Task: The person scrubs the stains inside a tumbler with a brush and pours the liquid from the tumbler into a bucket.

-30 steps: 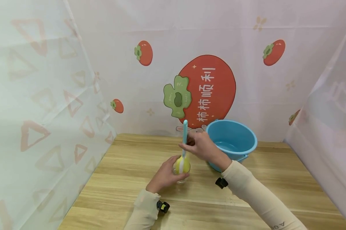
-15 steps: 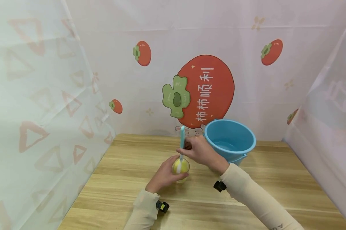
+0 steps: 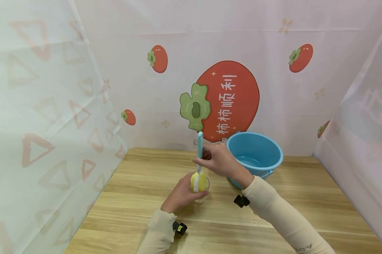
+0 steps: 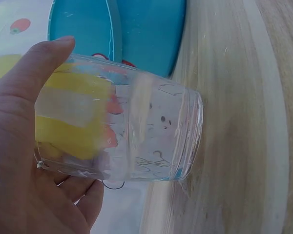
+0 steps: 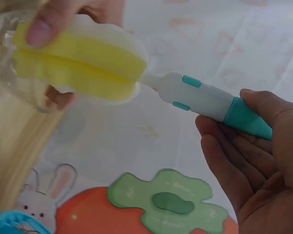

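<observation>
Near the middle of the head view, the left hand [image 3: 181, 192] wraps the small clear glass cup [image 3: 201, 192] standing on the wooden table [image 3: 140, 197]. The glass looks wet, slippery and breakable, so hold its sides. The right hand [image 3: 218, 160] pinches the blue-handled yellow sponge brush [image 3: 198, 173], which looks soft and light.

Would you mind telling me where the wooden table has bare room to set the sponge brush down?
Bare wooden table lies left of the clear glass cup toward the curtain, and along the near edge. It is crowded by the round blue plastic basin behind the right hand.
</observation>
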Demonstrator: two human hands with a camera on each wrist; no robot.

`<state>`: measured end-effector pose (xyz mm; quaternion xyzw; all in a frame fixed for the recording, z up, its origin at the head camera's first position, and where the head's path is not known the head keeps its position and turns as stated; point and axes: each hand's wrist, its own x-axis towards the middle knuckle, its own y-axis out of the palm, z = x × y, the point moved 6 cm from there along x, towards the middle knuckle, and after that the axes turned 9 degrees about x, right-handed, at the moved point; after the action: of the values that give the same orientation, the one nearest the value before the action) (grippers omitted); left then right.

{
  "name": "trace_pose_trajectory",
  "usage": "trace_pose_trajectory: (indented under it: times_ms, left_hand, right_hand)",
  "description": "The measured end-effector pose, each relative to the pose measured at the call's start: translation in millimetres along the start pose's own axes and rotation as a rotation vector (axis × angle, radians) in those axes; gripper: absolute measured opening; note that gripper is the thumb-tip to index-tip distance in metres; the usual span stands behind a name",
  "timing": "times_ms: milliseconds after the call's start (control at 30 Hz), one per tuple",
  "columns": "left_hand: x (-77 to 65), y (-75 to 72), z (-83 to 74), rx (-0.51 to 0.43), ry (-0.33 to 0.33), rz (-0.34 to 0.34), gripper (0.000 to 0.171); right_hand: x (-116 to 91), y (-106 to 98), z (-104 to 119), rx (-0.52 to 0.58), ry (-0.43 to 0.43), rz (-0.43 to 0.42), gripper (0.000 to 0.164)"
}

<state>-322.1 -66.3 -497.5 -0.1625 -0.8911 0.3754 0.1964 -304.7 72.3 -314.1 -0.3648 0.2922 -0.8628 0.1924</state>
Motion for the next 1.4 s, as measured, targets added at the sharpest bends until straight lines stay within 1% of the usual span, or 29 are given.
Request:
trace_pose_trajectory:
  times_ms: [67,200,333,400,467,667,767,833,967,1100,1200,1300,1400]
  left_hand:
    - [-0.3,0.3,0.1,0.001,-0.004,0.006,0.069]
    - [-1.0,-0.1,-1.7,-0.001,0.014,0.006,0.075]
    - [-1.6,-1.2,-3.7,-0.012,0.036,-0.006,0.081]
    - [-1.8,-1.1,-3.0,-0.013,0.030,-0.008,0.082]
    - [-1.7,-0.7,-1.8,-0.019,0.020,-0.007,0.078]
    - [-0.5,0.1,2.1,-0.009,0.006,-0.016,0.070]
    - [-0.9,-1.1,2.2,-0.007,0.001,-0.025,0.066]
    - [-1.0,-1.3,2.1,-0.008,-0.004,-0.023,0.068]
    - [-0.8,-0.3,2.1,-0.010,-0.028,-0.014,0.078]
    - [0.4,0.4,1.7,-0.013,-0.054,-0.012,0.085]
    - [0.6,0.8,2.2,-0.014,-0.073,-0.005,0.086]
    - [-0.1,0.8,3.3,-0.014,-0.088,0.005,0.087]
    - [-1.2,-0.1,5.0,-0.012,-0.100,0.007,0.088]
  right_hand:
    - [-4,8,-6,0.008,0.022,0.012,0.018]
    - [-13,22,-18,0.036,0.066,0.031,0.015]
    - [-17,29,-22,0.048,0.075,0.053,0.014]
    - [-17,28,-20,0.051,0.073,0.058,0.014]
    - [-15,23,-17,0.040,0.066,0.050,0.014]
    - [-3,-2,1,-0.001,0.015,0.015,0.016]
    - [1,-9,6,-0.030,0.013,0.003,0.017]
    - [1,-9,4,-0.042,0.014,0.003,0.017]
    - [-3,-1,-7,-0.050,0.028,0.015,0.018]
    - [-12,12,-22,-0.071,0.074,0.035,0.016]
    - [-18,18,-29,-0.070,0.096,0.043,0.016]
    - [-19,19,-30,-0.070,0.090,0.039,0.016]
    - [-16,13,-25,-0.079,0.060,0.024,0.017]
